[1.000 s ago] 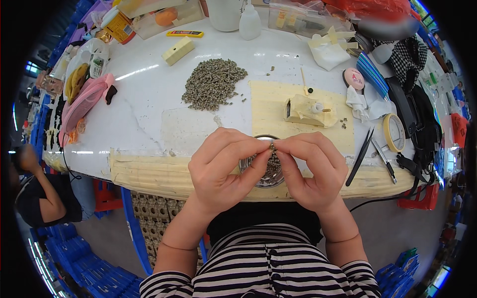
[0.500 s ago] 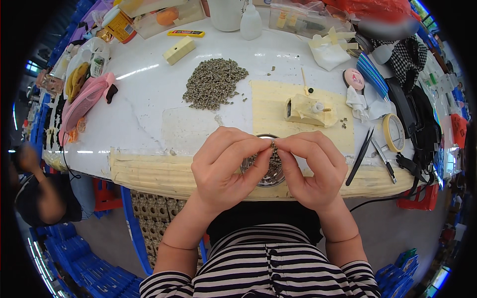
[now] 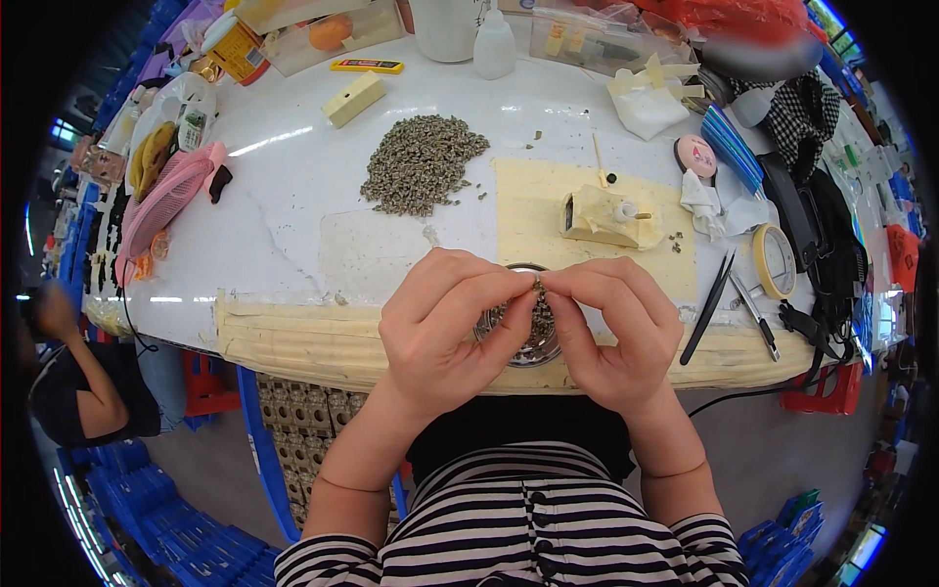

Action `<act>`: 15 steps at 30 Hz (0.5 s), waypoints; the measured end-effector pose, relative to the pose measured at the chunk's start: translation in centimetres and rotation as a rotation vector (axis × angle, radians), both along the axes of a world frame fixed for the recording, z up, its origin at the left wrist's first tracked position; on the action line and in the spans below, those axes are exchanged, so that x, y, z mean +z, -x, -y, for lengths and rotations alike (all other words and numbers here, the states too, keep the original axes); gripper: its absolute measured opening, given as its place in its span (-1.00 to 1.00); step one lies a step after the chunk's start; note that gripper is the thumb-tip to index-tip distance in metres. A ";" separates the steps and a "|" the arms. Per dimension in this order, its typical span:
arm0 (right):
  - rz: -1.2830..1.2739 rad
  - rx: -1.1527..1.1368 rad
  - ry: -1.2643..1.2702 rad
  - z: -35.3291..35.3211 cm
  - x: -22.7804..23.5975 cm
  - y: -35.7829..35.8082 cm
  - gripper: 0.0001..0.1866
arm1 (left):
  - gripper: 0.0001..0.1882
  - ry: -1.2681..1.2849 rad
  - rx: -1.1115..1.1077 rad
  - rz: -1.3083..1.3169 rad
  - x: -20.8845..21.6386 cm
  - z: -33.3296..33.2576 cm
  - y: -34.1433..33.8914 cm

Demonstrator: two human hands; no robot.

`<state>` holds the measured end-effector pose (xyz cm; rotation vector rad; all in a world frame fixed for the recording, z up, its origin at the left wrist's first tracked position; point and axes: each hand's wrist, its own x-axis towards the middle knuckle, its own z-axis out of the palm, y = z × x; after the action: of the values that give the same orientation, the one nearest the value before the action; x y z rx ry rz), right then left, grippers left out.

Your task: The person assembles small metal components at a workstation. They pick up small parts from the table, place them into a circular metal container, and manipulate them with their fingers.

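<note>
Above a round container [image 3: 529, 267] at the table's near edge, my two hands meet fingertip to fingertip. The container holds many small grey metal parts [image 3: 536, 331]. My left hand [image 3: 445, 328] is closed in a pinch, thumb against forefinger. Mirroring it, my right hand [image 3: 621, 328] pinches too. A tiny metal part [image 3: 538, 284] shows between the fingertips of both hands; its exact shape is too small to make out. Farther off on the table lies a heap of like metal parts [image 3: 421, 164].
Right of my hands lie black tweezers [image 3: 708, 311], a pen-like tool [image 3: 756, 315] and a tape roll [image 3: 775, 262]. A tape-covered block [image 3: 611, 217] stands beyond them. A yellow block [image 3: 353, 100] and white squeeze bottle [image 3: 494, 44] are farther back. Another person [image 3: 88, 382] sits at left.
My hands hold nearly the same place, with only a slight shift of the fingers. At the far left, the other person's arm has moved a little.
</note>
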<state>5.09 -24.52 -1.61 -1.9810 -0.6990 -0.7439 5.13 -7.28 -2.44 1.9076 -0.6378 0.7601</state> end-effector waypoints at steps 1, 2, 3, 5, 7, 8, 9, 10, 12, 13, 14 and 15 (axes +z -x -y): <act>0.001 -0.002 -0.002 0.0 0.0 0.0 -0.77 | -0.78 -0.007 -0.005 -0.004 0.1 0.0 0.1; 0.001 -0.003 -0.001 0.0 0.0 0.0 -0.77 | -0.79 -0.015 -0.010 -0.007 0.2 0.0 0.1; 0.001 -0.003 0.001 0.1 0.0 0.0 -0.77 | -0.79 -0.016 -0.009 -0.007 0.2 0.0 0.1; -0.001 -0.005 0.005 0.1 0.0 0.0 -0.77 | -0.79 -0.016 -0.007 -0.005 0.2 0.0 0.1; -0.007 -0.008 0.012 0.2 0.0 0.0 -0.77 | -0.79 -0.016 -0.010 -0.008 0.1 0.0 0.0; -0.004 -0.030 0.008 0.5 0.2 0.1 -0.77 | -0.79 -0.016 -0.011 -0.010 0.1 0.0 0.0; -0.002 -0.053 0.005 0.9 0.5 0.1 -0.77 | -0.79 -0.021 -0.012 -0.019 0.1 0.0 0.0; 0.002 -0.071 0.003 1.5 0.7 0.1 -0.77 | -0.79 -0.023 -0.010 -0.027 0.1 0.0 0.1; 0.040 -0.200 0.005 2.7 0.8 -0.2 -0.77 | -0.78 -0.027 0.004 -0.030 0.1 0.0 0.0; 0.059 -0.273 0.011 3.4 0.9 -0.2 -0.76 | -0.77 -0.023 0.005 -0.026 0.1 0.1 -0.1; 0.048 -0.316 0.044 3.9 1.2 -0.3 -0.76 | -0.76 -0.019 0.006 -0.022 0.0 0.1 -0.2; 0.036 -0.358 0.078 4.3 1.7 -0.5 -0.76 | -0.78 -0.022 0.005 -0.030 0.1 0.2 -0.2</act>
<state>5.56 -28.86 0.06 -2.1977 -0.4010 -0.9779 5.34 -7.48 -2.32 1.9377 -0.6258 0.7288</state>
